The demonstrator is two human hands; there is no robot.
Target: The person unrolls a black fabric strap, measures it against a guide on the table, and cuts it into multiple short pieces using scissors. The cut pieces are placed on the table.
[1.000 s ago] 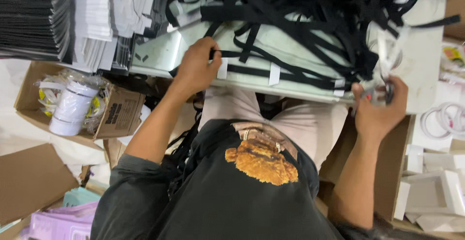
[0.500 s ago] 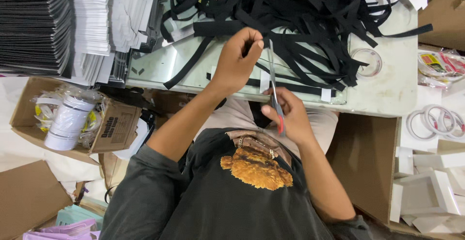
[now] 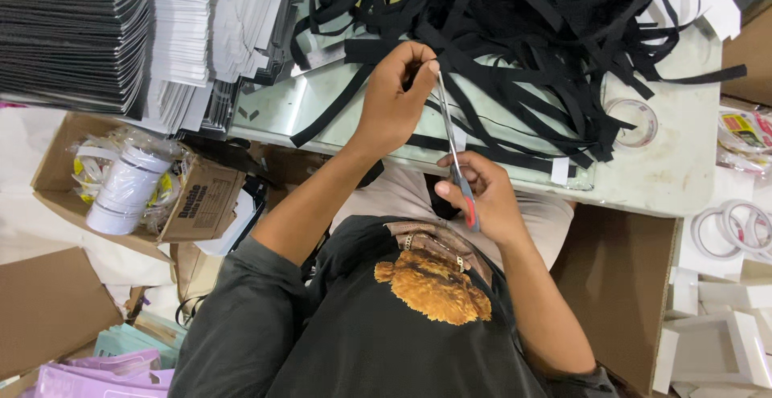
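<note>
A big tangle of black ribbon strips (image 3: 523, 36) covers the pale table (image 3: 675, 177). My left hand (image 3: 396, 100) is raised over the table's front edge and pinches the end of one black strip between its fingertips. Just below it, my right hand (image 3: 478, 197) grips red-handled scissors (image 3: 454, 157). The blades point up and reach my left fingertips. Whether the blades are open or closed I cannot tell. My dark shirt with an orange bear print fills the bottom.
Stacks of black and white sheets (image 3: 121, 36) stand at the back left. An open cardboard box (image 3: 193, 201) with white rolls sits left of me. A clear tape roll (image 3: 631, 122) lies on the table's right. White rings (image 3: 732, 229) and white boxes are at the right.
My right hand came in from the far right to the middle, now with scissors in it. My left hand shifted right from the table edge, lifted, and took hold of a strip.
</note>
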